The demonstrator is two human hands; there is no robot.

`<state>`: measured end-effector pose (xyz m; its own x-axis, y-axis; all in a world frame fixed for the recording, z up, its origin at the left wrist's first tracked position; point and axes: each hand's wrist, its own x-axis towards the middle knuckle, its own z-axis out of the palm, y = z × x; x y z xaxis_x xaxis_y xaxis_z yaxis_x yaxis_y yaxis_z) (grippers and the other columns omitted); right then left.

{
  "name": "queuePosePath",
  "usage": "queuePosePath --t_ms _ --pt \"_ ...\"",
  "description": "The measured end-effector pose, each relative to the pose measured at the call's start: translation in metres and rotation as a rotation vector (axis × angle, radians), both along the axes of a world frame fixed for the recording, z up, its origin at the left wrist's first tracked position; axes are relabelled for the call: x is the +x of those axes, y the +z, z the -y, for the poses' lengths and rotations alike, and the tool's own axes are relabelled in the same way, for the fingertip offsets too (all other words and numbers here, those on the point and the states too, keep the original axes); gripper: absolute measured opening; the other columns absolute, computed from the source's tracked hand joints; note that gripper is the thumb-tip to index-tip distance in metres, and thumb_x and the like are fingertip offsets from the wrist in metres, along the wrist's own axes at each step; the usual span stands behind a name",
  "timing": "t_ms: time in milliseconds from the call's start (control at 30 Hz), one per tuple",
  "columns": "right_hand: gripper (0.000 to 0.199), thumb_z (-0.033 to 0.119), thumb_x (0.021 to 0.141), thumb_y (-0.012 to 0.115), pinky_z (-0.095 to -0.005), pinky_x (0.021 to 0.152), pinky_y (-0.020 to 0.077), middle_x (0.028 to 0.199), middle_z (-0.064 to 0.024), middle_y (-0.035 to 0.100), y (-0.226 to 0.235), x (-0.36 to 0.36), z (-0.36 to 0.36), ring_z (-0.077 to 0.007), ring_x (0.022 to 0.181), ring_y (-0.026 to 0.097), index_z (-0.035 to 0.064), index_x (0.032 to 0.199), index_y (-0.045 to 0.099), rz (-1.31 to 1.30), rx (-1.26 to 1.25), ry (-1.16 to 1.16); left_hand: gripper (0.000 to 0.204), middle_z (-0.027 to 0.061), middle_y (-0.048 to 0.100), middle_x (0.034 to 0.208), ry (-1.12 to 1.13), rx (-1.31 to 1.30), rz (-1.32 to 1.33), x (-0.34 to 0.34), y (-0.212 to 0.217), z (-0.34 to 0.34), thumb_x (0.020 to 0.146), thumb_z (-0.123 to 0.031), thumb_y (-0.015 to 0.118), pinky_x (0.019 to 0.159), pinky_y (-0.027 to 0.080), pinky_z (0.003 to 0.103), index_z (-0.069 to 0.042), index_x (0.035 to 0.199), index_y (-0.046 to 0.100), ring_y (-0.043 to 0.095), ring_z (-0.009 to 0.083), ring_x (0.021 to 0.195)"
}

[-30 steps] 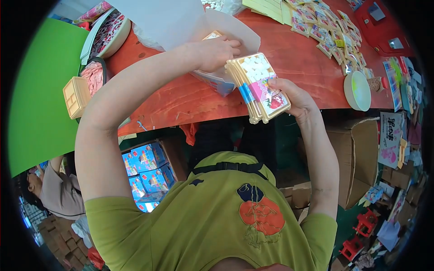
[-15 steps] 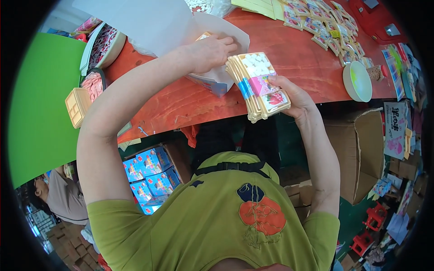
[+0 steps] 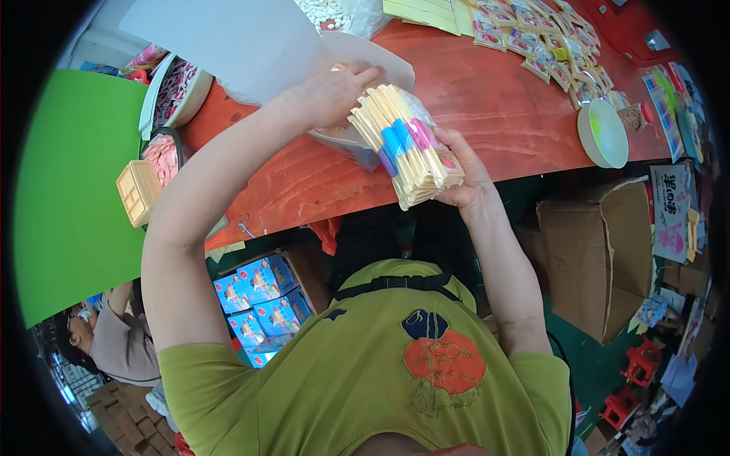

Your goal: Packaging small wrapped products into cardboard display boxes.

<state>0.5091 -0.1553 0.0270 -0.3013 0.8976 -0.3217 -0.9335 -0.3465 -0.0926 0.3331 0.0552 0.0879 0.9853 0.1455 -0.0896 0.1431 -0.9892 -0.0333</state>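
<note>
Frame centre: your right hand (image 3: 469, 181) clasps an uneven tray stack (image 3: 398, 144); level its edges, thumb firm. Upper centre: your left hand (image 3: 328, 97) is at the open white box (image 3: 389, 62), grip hidden, can't tell.

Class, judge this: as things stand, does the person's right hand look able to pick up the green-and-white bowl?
Probably not: the right hand grips a stack of cream trays, though only red tabletop seems to lie between it and the bowl.
</note>
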Motion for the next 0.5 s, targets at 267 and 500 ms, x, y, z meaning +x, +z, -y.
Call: queuePosePath --t_ms 267,500 --pt "0.055 0.030 0.098 0.061 -0.0521 0.106 0.0501 0.136 -0.0197 0.060 -0.008 -0.015 -0.002 -0.0340 0.121 0.062 0.0012 0.142 0.049 -0.117 -0.081 -0.072 0.024 0.0120 0.051 0.139 0.047 -0.057 -0.177 -0.003 0.008 -0.002 0.076 -0.008 0.073 0.106 0.048 0.042 -0.003 0.099 0.075 0.049 0.0343 0.130" --pt "0.053 0.029 0.098 0.063 -0.0508 0.106 0.0504 0.133 -0.0178 0.063 0.008 -0.024 0.001 -0.0325 0.120 0.063 0.0011 0.141 0.051 -0.013 -0.099 -0.101 0.015 0.0095 0.056 0.137 0.047 -0.114 -0.086 -0.023 0.004 -0.011 0.082 -0.012 0.067 0.100 0.051 0.041 -0.007 0.093 0.077 0.053 0.0307 0.126"
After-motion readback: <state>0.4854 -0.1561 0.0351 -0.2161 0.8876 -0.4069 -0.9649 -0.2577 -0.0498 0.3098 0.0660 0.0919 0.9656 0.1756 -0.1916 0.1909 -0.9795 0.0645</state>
